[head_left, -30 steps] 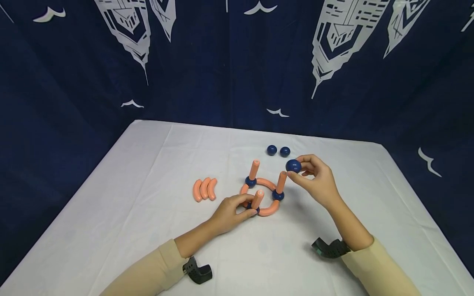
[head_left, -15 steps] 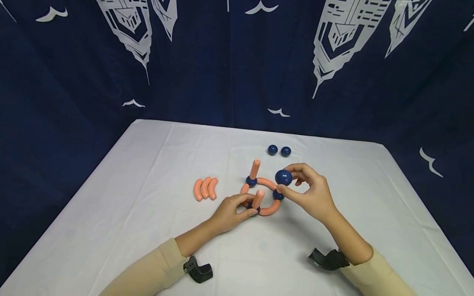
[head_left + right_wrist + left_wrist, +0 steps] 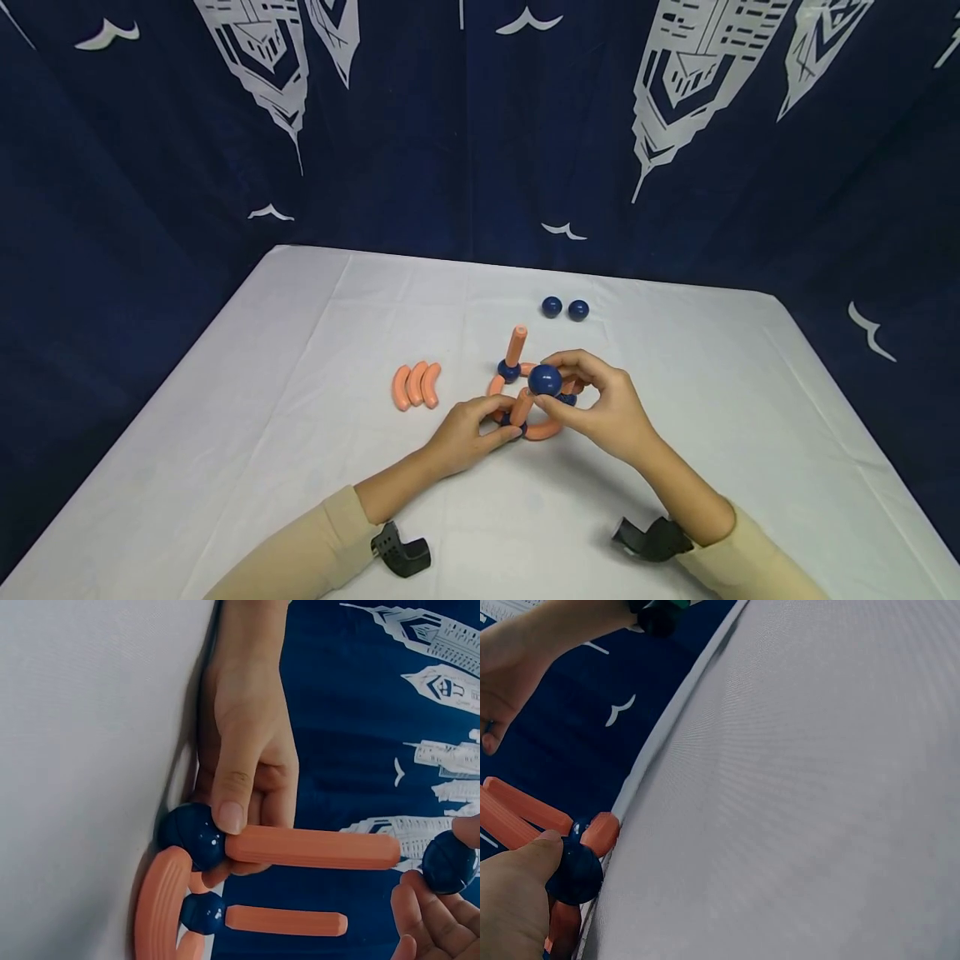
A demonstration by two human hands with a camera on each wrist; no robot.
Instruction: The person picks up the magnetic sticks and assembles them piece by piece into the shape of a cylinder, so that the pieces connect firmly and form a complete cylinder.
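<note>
A ring of curved orange pieces [image 3: 543, 431] and blue balls lies on the white table, with orange rods standing up from the balls. My left hand [image 3: 463, 435] grips the ring's front blue ball [image 3: 191, 836], thumb against the ball beside the base of its upright rod [image 3: 315, 847]. Between the thumb and fingers of my right hand [image 3: 611, 408] is a loose blue ball [image 3: 545, 381]. That ball sits right by the top end of the front rod, with a small gap in the right wrist view. My right hand hides the right-hand rod in the head view.
Left of the ring, 3 curved orange pieces [image 3: 415, 383] lie side by side. Two blue balls [image 3: 552, 307] rest behind the ring, toward the back of the table. A dark blue printed curtain [image 3: 465, 150] hangs behind the table [image 3: 315, 333].
My right hand has carried its blue ball left and toward me, past the right-hand rod to the top of the front rod. The left hand stays on the ring.
</note>
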